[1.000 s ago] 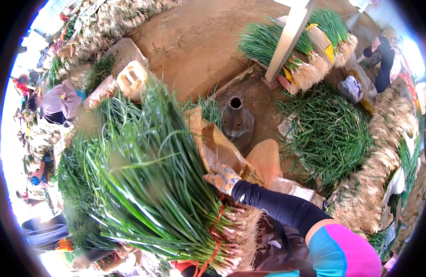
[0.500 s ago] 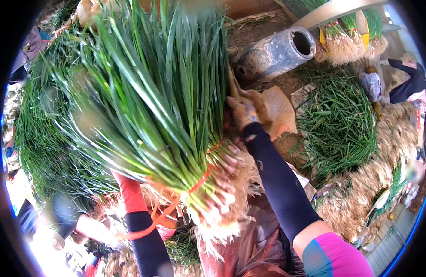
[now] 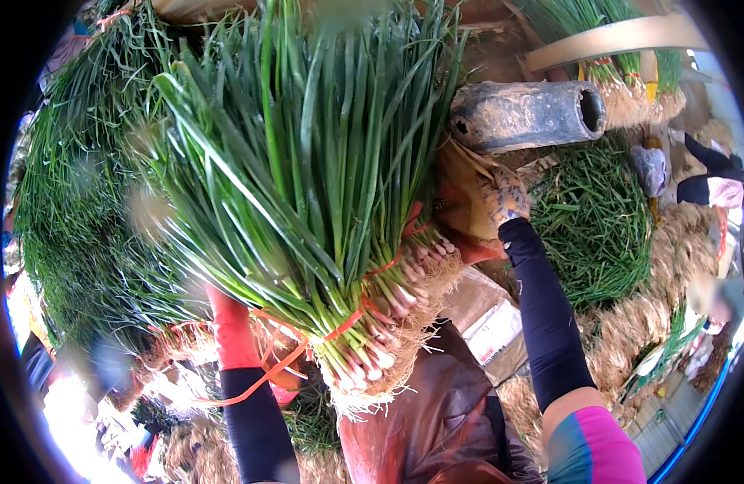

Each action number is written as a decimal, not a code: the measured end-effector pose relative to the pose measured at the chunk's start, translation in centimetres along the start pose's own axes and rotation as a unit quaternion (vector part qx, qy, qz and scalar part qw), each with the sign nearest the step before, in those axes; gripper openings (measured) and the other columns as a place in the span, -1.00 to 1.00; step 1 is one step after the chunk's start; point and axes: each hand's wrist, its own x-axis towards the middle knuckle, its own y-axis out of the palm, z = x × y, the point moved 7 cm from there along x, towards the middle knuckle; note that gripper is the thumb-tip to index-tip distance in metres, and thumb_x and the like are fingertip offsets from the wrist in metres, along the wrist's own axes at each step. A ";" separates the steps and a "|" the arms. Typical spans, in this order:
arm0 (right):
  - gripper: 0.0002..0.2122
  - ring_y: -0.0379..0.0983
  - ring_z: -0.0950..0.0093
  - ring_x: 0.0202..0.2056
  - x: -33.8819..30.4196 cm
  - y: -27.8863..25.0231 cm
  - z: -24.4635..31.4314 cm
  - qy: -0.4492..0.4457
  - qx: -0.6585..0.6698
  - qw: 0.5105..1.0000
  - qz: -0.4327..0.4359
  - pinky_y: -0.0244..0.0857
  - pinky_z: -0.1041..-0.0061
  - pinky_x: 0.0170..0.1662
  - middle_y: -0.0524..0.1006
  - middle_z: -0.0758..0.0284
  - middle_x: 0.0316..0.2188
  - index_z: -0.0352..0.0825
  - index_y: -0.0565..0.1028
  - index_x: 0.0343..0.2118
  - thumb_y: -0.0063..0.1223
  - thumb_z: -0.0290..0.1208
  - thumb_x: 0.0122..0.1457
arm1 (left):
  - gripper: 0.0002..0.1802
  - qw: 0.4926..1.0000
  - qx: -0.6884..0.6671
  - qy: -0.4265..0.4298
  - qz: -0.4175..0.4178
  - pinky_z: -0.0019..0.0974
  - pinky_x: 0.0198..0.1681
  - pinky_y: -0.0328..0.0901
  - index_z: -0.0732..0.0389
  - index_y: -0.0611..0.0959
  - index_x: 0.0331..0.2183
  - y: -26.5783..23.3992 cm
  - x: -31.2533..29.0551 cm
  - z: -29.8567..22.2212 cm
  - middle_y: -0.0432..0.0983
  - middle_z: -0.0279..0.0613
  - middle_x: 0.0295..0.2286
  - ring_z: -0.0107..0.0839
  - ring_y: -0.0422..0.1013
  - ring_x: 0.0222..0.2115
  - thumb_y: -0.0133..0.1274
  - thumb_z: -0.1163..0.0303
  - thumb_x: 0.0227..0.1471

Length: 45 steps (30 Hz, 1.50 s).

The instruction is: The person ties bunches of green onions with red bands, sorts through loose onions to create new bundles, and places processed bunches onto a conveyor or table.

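Large bundles of green garlic (image 3: 307, 185), with long flat leaves and white bulbs, lie across the middle, roots toward me. An orange-red tie (image 3: 345, 324) goes round the front bundle, its loose ends trailing left. My left arm, in a red cuff (image 3: 233, 331) and dark sleeve, reaches under the leaves on the left; the bundle hides that hand's fingers. To the right of the bundles, my gloved right hand (image 3: 505, 198) is closed on a creased brown sheet (image 3: 465, 189), possibly cloth or plastic. A reddish-brown apron (image 3: 420, 403) shows below the roots.
A dirty grey pipe (image 3: 525, 117) lies beyond my right hand. Cut green leaves (image 3: 594, 226) are heaped at right, beside a long row of pale roots (image 3: 630, 315). More green bundles (image 3: 81, 210) are piled at left. Other people show at the edges.
My right hand has moved right, drawing the brown sheet away from the bundles. The bundles sit slightly turned, with more of the rear bulbs showing. My left arm has barely moved.
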 end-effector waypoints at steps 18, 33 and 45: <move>-0.23 0.14 0.15 0.06 -6.7 6.3 7.5 0.034 0.121 0.970 0.206 -0.01 0.33 0.14 0.22 0.08 0.05 -0.34 0.14 0.08 0.15 -0.04 -0.18 | -0.25 0.984 -0.098 -0.142 0.036 -0.31 -0.01 0.14 0.16 0.14 0.09 7.2 -12.6 1.8 0.29 -0.24 -0.10 -0.39 0.25 -0.11 0.11 0.36 -0.12; -0.36 0.10 0.23 0.11 -6.5 4.4 9.1 0.004 0.356 0.931 0.079 0.03 0.36 0.12 0.21 0.08 0.06 -0.36 0.12 0.09 0.08 -0.20 -0.03 | 0.09 0.988 0.119 -0.022 -0.099 -0.45 -0.38 0.32 0.07 -0.25 0.17 7.8 -11.7 0.2 0.26 -0.11 -0.13 -0.44 0.33 -0.30 0.16 0.47 -0.20; -0.45 0.36 0.27 -0.13 -8.8 3.4 15.9 -0.073 0.059 0.966 0.243 0.26 0.42 -0.09 0.35 0.06 -0.08 -0.26 0.17 0.04 0.05 -0.20 -0.01 | -0.06 0.977 -0.109 -0.142 0.117 -0.36 -0.07 0.25 0.28 0.12 0.08 9.7 -12.9 4.2 0.40 -0.11 -0.16 -0.37 0.36 -0.17 0.28 0.51 -0.32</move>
